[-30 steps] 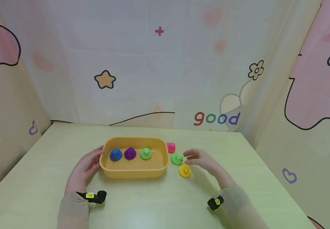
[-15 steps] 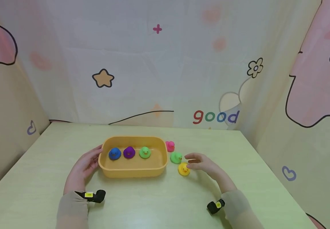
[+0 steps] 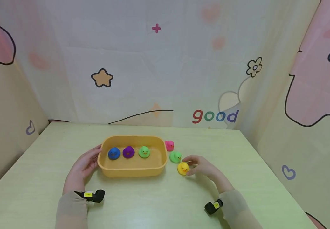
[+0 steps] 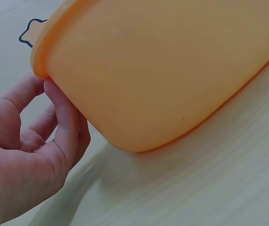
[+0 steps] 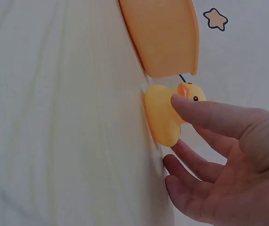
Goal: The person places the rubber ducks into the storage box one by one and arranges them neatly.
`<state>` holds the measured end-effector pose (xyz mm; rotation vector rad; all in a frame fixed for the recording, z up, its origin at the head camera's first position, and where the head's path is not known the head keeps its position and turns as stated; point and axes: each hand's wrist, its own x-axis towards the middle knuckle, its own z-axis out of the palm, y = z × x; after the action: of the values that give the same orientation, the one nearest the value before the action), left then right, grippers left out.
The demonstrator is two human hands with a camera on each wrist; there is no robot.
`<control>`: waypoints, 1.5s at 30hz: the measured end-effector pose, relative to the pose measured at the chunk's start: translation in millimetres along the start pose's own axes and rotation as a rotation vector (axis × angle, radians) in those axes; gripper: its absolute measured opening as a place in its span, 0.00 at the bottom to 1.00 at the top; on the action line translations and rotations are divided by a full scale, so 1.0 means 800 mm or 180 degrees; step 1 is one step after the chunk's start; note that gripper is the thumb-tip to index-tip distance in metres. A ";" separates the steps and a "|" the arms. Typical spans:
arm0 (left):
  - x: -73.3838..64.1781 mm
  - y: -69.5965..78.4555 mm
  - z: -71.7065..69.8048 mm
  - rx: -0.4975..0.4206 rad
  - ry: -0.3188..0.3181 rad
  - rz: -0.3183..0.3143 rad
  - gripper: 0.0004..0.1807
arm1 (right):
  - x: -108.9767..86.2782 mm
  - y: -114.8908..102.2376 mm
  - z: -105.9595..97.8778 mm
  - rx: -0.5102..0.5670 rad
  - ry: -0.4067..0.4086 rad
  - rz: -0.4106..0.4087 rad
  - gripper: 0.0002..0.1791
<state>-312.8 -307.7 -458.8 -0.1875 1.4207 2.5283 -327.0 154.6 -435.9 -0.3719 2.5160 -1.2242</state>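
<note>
Left hand [image 3: 82,165]: fingers loosely bent, touching the left end of the yellow tub [image 3: 132,173]. Right hand [image 3: 201,166]: thumb and fingers parted about the yellow duck [image 3: 182,169], which sits on the counter [image 3: 142,203]; firm contact unclear. Nearby, right of tub: loose green duck [image 3: 175,157], pink duck [image 3: 169,145]. Inside, in a row: blue duck [image 3: 114,153], purple duck [image 3: 128,152], second green duck [image 3: 144,152].

head view, center: left hand's [image 3: 85,163] fingertips partly lost behind tub [image 3: 133,173]; pink duck [image 3: 170,146] partly behind tub too; yellow duck [image 3: 182,169] partly covered by right hand [image 3: 202,167]. wrist labels [image 3: 88,194] too small to read. sleeves [image 3: 72,210] cut by bottom edge, pink figure [image 3: 313,92] by right edge. left wrist view: tub cut by top edge, hides part of star [image 4: 31,33] upper left. right wrist view: thumb blocks part of yellow duck, can't tell if touching; right hand cut by right edge.
</note>
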 end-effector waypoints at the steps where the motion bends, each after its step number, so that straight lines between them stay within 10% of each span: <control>1: 0.000 0.000 0.000 -0.0001 -0.0001 -0.0004 0.08 | 0.000 0.000 0.001 -0.0019 0.0016 -0.0005 0.27; 16: -0.002 0.001 -0.002 0.0062 0.0020 0.0015 0.08 | 0.006 -0.005 0.009 -0.0138 0.0122 0.0064 0.20; 22: -0.001 -0.001 -0.001 0.0177 0.0054 0.0026 0.32 | 0.002 -0.008 0.006 -0.0057 0.0048 0.0055 0.21; 28: 0.002 -0.001 0.001 0.0156 0.0013 0.0034 0.36 | -0.003 -0.012 -0.001 0.0058 0.0038 0.0020 0.22; 45: 0.001 -0.001 0.000 0.0282 -0.0016 0.0084 0.38 | -0.003 -0.023 -0.022 0.1114 -0.0182 0.0117 0.26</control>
<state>-313.7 -307.1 -459.8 -0.1477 1.5393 2.4782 -329.7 156.7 -410.4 -0.2678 2.1930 -1.5779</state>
